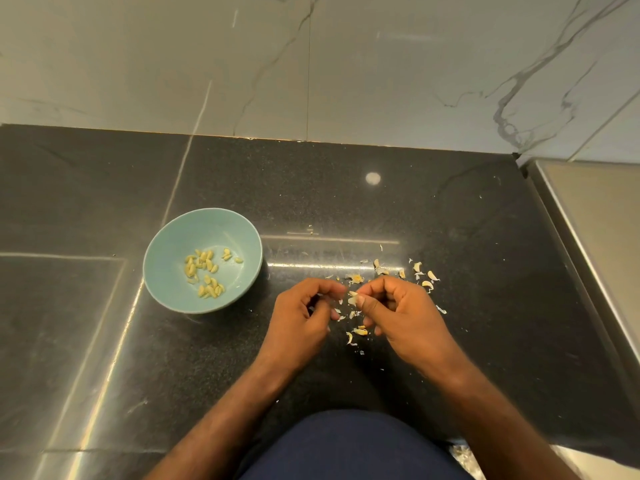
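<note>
While my right hand (391, 306) pinched the clove (353, 299) among scattered skins (427, 284), right of the bowl (173, 244), my left hand (304, 313) curled beside it, its hold unclear; mid-peel, I judged I next needed to strip its skin.

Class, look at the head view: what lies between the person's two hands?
A pale seed, pinched by the right hand, near the left hand; husk scraps on the counter below. Head view shows it.

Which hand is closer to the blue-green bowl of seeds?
Left. The left hand sits just right of the bowl, with bare counter between them; the right hand is farther right again, pinching a seed.
</note>
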`<action>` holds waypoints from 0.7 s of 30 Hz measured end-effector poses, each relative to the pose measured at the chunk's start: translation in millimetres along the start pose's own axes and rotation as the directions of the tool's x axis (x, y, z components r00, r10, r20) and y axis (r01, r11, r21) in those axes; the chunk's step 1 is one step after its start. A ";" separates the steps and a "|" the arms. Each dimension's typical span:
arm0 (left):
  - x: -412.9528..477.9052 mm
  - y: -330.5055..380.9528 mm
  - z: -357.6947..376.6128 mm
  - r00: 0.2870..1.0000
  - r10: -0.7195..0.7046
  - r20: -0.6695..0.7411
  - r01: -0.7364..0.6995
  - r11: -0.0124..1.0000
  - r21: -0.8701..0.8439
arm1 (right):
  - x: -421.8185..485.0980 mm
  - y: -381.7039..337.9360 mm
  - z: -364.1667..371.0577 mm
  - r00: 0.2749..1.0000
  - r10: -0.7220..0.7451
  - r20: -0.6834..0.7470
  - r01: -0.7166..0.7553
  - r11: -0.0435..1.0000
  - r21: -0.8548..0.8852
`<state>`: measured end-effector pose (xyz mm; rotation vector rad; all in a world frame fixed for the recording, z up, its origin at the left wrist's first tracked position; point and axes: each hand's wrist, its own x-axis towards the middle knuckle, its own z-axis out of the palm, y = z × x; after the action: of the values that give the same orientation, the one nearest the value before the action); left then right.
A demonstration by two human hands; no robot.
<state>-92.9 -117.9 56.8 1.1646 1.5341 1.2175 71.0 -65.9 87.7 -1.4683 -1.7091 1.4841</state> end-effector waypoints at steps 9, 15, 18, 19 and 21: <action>1.6 17.0 -1.4 0.983 -0.080 0.165 0.079 0.997 0.016 | -2.8 -7.8 0.6 1.000 -0.019 -0.010 0.019 0.999 0.048; 3.8 12.3 -5.8 0.982 -0.112 0.152 0.098 0.991 0.093 | -2.3 -3.7 -2.8 0.999 -0.004 -0.032 0.009 0.987 0.162; 5.4 10.1 -8.1 0.976 -0.141 0.169 0.062 0.913 0.403 | -1.1 -0.2 -5.1 0.999 0.006 -0.034 -0.001 0.989 0.148; 5.8 10.7 -8.7 0.976 -0.142 0.163 0.062 0.907 0.416 | -0.9 0.5 -5.2 1.000 0.006 -0.027 -0.002 0.990 0.141; 5.2 14.8 -10.0 0.983 -0.084 0.164 0.021 0.937 0.350 | -1.1 1.3 -4.7 1.000 0.010 -0.013 -0.008 0.993 0.122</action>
<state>-101.3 -113.4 72.8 1.4079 1.6736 0.8003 75.9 -65.0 88.3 -1.4213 -1.5766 1.5501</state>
